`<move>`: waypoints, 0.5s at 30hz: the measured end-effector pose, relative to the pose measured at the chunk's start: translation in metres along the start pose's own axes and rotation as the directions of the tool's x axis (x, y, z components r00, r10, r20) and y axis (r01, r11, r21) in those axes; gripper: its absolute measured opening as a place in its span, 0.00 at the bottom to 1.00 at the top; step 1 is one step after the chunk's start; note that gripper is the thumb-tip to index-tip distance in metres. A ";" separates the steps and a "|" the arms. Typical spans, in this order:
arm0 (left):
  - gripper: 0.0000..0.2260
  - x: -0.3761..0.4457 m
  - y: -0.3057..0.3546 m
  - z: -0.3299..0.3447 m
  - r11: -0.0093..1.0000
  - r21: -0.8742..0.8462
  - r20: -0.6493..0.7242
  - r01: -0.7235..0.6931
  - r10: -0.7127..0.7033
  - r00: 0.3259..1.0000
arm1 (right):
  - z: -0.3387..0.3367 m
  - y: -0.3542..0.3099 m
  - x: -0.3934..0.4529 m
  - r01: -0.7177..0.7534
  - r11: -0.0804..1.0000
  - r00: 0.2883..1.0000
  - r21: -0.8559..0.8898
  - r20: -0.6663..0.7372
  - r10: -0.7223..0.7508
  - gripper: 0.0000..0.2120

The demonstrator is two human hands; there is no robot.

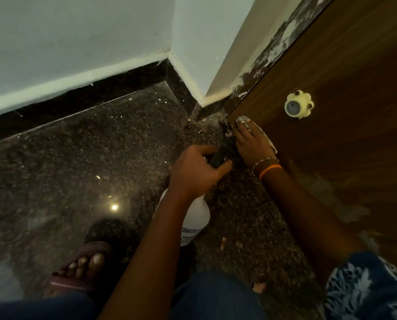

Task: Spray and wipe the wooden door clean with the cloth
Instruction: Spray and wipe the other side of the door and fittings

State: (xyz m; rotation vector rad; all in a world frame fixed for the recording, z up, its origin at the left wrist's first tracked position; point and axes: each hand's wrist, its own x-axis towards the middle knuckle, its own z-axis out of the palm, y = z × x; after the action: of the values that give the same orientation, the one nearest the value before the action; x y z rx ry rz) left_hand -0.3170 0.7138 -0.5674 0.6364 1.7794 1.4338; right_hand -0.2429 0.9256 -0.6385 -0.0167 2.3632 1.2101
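A: Wooden door (345,93) fills the right side of the view, dark brown grain. Its bottom corner sits where the floor meets the peeling door frame (269,54).

B: Cloth position?

A: Cloth (243,120), pale, lies flat against the door at that bottom corner. The right hand (254,146) presses on it, fingers roughly straight and spread over the fabric, palm toward the door. An edge of cloth shows along the door side of the hand.

B: Wrist detail?

A: Beaded bracelet (265,160) and an orange band (270,170) on the right wrist.

B: Other hand?

A: Left hand (197,170) is just off the door's bottom corner, floor side, fingers curled round the dark head of the spray bottle (196,218). White bottle body hangs below the hand, above the floor. Label text too blurred to read. Nozzle hidden; cannot tell where it aims.

B: Anything on the door itself?

A: Cream-coloured round fitting (298,104) with a grey centre, fixed to the door above the cloth. Pale smeared patches lower on the door, nearer the person.

B: Floor?

A: Dark speckled stone floor (88,158), glossy, one light reflection. A foot in a maroon sandal (82,269) stands well away from the door.
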 end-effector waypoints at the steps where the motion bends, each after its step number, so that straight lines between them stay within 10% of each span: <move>1: 0.09 -0.003 0.001 0.001 1.000 0.023 0.017 -0.001 0.000 1.000 | 0.005 -0.006 -0.018 0.006 1.000 1.000 -0.003 -0.014 -0.006 0.27; 15: 0.14 -0.053 0.012 0.045 0.964 0.231 0.142 -0.129 0.098 0.985 | 0.054 -0.042 -0.181 0.081 0.980 0.989 -0.184 -0.105 -0.101 0.20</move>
State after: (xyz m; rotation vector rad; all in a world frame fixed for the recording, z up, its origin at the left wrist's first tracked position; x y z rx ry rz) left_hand -0.2503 0.7031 -0.5468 0.9497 1.8528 1.2294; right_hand -0.0513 0.9053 -0.6208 -0.2574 2.3133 1.4062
